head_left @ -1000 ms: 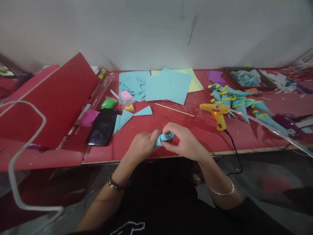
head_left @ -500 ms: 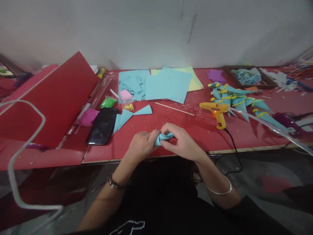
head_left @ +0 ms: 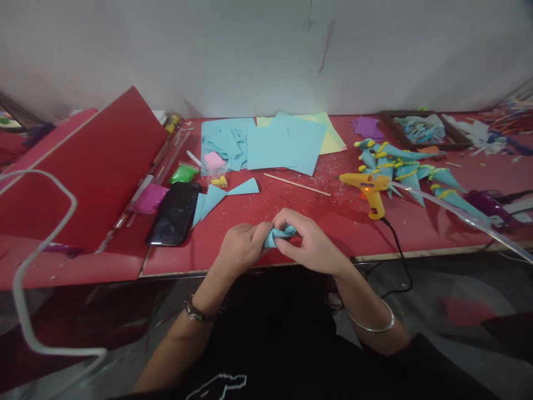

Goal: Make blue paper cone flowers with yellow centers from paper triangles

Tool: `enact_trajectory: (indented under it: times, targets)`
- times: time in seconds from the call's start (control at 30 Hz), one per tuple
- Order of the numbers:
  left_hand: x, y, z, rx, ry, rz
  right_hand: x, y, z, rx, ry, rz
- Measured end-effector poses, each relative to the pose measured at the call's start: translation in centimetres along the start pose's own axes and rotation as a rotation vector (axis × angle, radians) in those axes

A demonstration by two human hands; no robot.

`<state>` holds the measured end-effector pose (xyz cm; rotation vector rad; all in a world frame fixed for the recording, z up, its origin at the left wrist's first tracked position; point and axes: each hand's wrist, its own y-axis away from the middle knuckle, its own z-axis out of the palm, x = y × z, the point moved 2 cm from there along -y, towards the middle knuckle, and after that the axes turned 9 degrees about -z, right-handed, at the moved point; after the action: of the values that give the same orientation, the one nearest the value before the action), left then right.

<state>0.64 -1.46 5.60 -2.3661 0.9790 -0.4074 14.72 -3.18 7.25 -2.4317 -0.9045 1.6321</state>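
Between my two hands, close to the front edge of the red table (head_left: pixel 233 258), is a rolled piece of light blue paper (head_left: pixel 277 235). My left hand (head_left: pixel 244 247) is closed on its left end, thumb on top. My right hand (head_left: pixel 306 241) pinches the right side, with forefinger and thumb curled around the roll's open end. Part of the roll is hidden by the fingers. Cut blue paper pieces (head_left: pixel 214 200) lie to the left, beyond my left hand. Right of my hands stands a yellow glue gun (head_left: pixel 372 194) with an orange light and a clear glue stick in its back.
Blue paper sheets (head_left: pixel 272 147) and a wooden stick (head_left: pixel 296 184) lie ahead. On the left are a black phone (head_left: pixel 175 214), green clay packet (head_left: pixel 184 173), pink packet (head_left: pixel 150 198) and red board (head_left: pixel 95 172). Blue cones with yellow trim (head_left: pixel 410 166) and a tray (head_left: pixel 393 130) are at right.
Both hands stay in nearly the same place, still holding the rolled blue paper. The fingers have shifted only very slightly; the things on the table have not moved.
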Motion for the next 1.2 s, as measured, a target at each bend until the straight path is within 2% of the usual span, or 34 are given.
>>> enact_trajectory:
  times: [0.13,0.23,0.47,0.6,0.9,1.2]
  targets:
    - [-0.1,0.0,-0.1,0.049,0.009,0.034,0.1,0.0,0.3,0.016,-0.048,0.029]
    - [-0.2,0.1,-0.1,0.028,0.022,0.016,0.3,0.0,0.4,0.018,-0.087,0.048]
    - [-0.5,0.5,0.4,-0.276,0.135,-0.273,0.7,0.2,-0.1,-0.007,-0.289,0.033]
    - [-0.5,0.5,0.4,-0.362,0.15,-0.322,0.9,0.3,-0.2,0.004,-0.317,0.056]
    - [-0.4,0.5,0.3,-0.324,0.175,-0.293,1.0,0.3,-0.1,0.018,-0.348,0.028]
    - [-0.3,0.5,-0.1,-0.23,0.168,-0.24,0.2,0.2,0.6,0.156,-0.09,-0.087]
